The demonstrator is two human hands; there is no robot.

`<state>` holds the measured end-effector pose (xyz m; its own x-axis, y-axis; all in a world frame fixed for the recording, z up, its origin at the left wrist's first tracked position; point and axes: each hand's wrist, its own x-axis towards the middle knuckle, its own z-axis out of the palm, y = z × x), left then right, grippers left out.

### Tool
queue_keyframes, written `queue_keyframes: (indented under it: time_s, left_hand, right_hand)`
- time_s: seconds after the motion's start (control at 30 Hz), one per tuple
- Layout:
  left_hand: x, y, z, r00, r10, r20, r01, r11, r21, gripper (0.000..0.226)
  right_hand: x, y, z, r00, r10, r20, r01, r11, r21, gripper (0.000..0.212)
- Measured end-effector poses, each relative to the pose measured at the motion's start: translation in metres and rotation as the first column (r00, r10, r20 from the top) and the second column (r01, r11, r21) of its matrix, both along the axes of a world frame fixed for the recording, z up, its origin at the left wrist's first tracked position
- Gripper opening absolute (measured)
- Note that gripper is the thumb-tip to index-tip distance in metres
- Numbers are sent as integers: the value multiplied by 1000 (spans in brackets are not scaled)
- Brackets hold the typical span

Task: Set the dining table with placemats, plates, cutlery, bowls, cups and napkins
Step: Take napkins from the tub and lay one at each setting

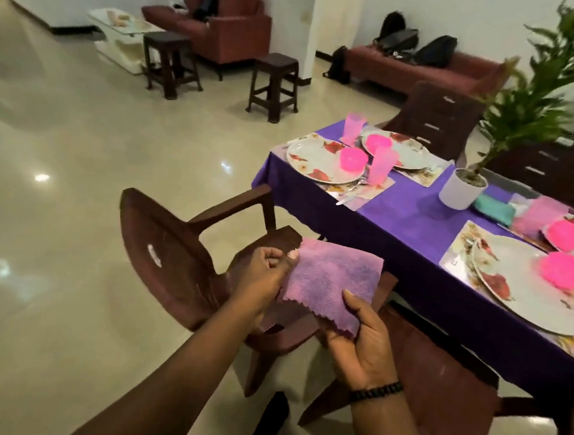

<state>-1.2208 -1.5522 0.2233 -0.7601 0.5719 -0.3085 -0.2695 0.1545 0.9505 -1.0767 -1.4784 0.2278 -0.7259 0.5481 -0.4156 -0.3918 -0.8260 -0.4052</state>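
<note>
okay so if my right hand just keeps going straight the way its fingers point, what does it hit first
Probably the purple napkin that the right hand already pinches with the left hand. Beyond it, the line seems to run over the brown chair toward the table edge, though depth is unclear.

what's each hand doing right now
Left hand: closed, pinching the upper left edge of the purple napkin.
Right hand: closed on the napkin's lower corner, thumb on top.

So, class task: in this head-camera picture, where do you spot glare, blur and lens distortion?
Head view: glare spots on the glossy floor; the near pink bowls and plant are blurred; the wide-angle lens bends the table edge; the purple napkin looks fairly sharp.
</note>
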Motion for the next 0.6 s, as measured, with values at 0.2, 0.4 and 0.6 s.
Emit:
queue_keyframes:
  time_s: [0.2,0.4,0.6]
  left_hand:
    - [-55,157,-21,997,-69,-18,67,995,-75,13]
    - [-103,295,-59,976,-207,-62,195,967,-164,7]
    - [-125,380,-88,857,-477,-197,439,875,-206,19]
  right_hand:
    - [-44,119,-13,986,-166,11,165,985,51,37]
    - [-87,244,-35,961,-255,104,243,963,117,45]
    - [-103,360,-68,878,-395,270,339,912,232,46]
